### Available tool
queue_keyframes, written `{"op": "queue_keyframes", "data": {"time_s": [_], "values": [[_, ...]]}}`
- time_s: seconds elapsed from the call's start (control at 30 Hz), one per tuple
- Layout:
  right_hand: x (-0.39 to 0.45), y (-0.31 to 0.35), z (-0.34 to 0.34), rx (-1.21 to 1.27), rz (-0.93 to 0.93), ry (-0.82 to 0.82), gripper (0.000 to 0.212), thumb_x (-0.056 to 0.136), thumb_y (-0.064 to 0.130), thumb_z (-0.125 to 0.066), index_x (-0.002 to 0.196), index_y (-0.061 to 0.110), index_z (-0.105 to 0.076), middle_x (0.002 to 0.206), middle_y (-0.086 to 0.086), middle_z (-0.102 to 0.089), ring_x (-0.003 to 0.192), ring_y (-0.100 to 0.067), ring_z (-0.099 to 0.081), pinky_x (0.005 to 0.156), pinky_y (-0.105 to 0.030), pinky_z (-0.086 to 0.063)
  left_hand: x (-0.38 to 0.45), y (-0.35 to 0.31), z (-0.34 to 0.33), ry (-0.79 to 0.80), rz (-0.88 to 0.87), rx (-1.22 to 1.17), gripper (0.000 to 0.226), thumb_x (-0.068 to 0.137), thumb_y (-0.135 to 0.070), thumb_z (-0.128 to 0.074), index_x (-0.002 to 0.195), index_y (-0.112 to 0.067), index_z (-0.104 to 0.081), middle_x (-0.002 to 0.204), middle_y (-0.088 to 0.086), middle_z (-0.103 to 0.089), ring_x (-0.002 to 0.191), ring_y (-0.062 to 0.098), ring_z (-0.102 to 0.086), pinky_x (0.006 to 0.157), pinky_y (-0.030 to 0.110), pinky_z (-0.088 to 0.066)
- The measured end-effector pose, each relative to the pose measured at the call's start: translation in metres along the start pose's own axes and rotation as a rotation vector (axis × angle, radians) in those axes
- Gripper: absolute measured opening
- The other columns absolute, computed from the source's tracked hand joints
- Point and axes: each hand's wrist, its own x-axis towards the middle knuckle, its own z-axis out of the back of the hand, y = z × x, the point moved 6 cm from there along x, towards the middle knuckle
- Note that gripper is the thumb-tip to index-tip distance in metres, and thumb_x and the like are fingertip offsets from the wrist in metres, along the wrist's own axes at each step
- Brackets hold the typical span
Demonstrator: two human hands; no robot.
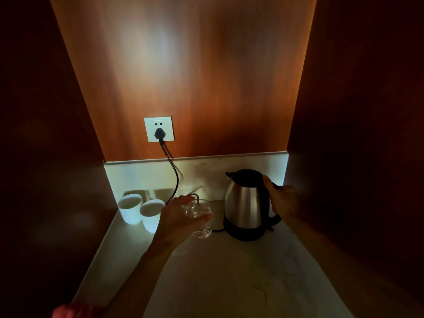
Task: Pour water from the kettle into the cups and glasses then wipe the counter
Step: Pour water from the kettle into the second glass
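At centre frame the left hand (pixel 177 216) grips a clear glass (pixel 200 218); right of it, the right hand (pixel 283 199) grips the steel kettle (pixel 246 204) by its handle, kettle on its base. A fast tilt could likely splash the counter (pixel 229 271).

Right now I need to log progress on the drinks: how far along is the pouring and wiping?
Done: the glass seems to hold water. In hand: the left hand grips that glass, and the right hand holds the handle of the kettle, which sits upright on its base. Left: the two white cups; I cannot tell whether they are filled. Wiping the counter remains; no cloth is visible.
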Motion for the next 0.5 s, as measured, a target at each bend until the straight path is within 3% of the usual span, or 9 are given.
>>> {"op": "queue_keyframes", "data": {"time_s": [0.07,0.13,0.27,0.4,0.5], "values": [[-0.008,-0.003,-0.003,-0.005,-0.01,0.001,0.074,0.086,0.065,-0.07,0.045,0.008,-0.047,0.035,0.001,-0.043,0.032,-0.01,-0.048,0.05,-0.025,-0.041,0.0,0.001,0.002,0.01,0.006,-0.005,0.05,0.059,-0.038,-0.094,0.094,-0.044,-0.06,0.093,-0.016,-0.066,0.083,-0.008,-0.064,0.068,0.006,-0.047],[-0.014,-0.005,-0.002,-0.014,-0.005,-0.015,0.072,0.089,0.061,-0.068,0.049,0.004,-0.05,0.036,-0.002,-0.043,0.028,-0.005,-0.043,0.048,-0.025,-0.04,0.001,0.003,0.002,0.008,0.007,0.002,0.056,0.056,-0.043,-0.094,0.099,-0.045,-0.059,0.099,-0.016,-0.067,0.09,-0.003,-0.065,0.075,0.011,-0.048],[-0.015,-0.004,-0.001,-0.036,0.008,-0.003,0.072,0.089,0.064,-0.066,0.05,0.006,-0.047,0.039,-0.004,-0.042,0.027,-0.006,-0.041,0.041,-0.021,-0.038,0.002,0.008,0.002,0.012,0.01,-0.006,0.05,0.058,-0.04,-0.094,0.092,-0.047,-0.058,0.095,-0.019,-0.066,0.089,-0.004,-0.064,0.074,0.012,-0.047],[-0.012,-0.003,-0.002,-0.115,-0.008,0.055,0.076,0.088,0.073,-0.06,0.047,0.009,-0.05,0.039,-0.005,-0.05,0.036,-0.015,-0.054,0.051,-0.026,-0.045,0.004,0.01,0.004,0.01,0.014,0.001,0.051,0.058,-0.044,-0.093,0.096,-0.044,-0.06,0.097,-0.019,-0.066,0.091,-0.003,-0.063,0.078,0.016,-0.048],[-0.011,0.005,0.002,-0.217,0.033,0.089,0.071,0.092,0.07,-0.057,0.054,0.009,-0.058,0.049,-0.006,-0.061,0.051,-0.02,-0.063,0.057,-0.028,-0.046,0.002,0.01,0.01,0.011,0.035,-0.014,0.054,0.056,-0.042,-0.094,0.101,-0.039,-0.064,0.097,-0.016,-0.069,0.091,0.001,-0.066,0.077,0.018,-0.05]]}}
